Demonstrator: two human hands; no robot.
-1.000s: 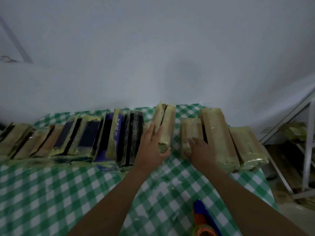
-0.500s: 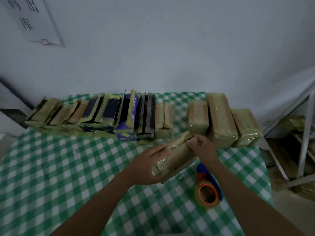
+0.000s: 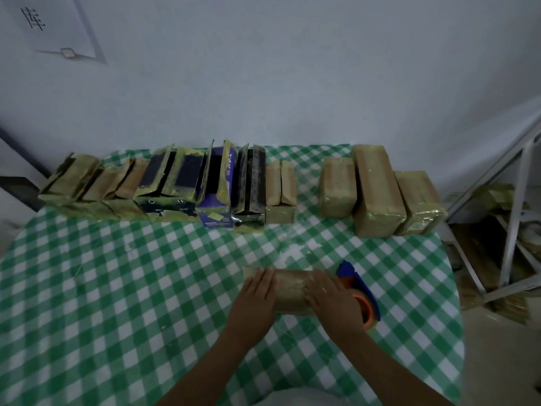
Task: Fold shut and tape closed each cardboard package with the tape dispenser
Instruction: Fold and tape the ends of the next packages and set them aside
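Package [image 3: 291, 291] lies toward the tabletop's [image 3: 117, 288] near edge, long axis left-right. Left hand [image 3: 256, 294] and right hand [image 3: 330, 300] press it, fingers straight, together. Dispenser [image 3: 363, 294] sits just beside its right end; boxes [image 3: 187, 186] line the far edge.

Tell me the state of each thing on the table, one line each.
Front package: lying flat on the cloth, pressed under both hands.
Left hand: fingers straight, pressing the package's left end.
Right hand: flat on its right end.
Tape dispenser: lying right of the package, unheld.
Back-left packages: flaps standing open.
Back-right packages: closed and taped.
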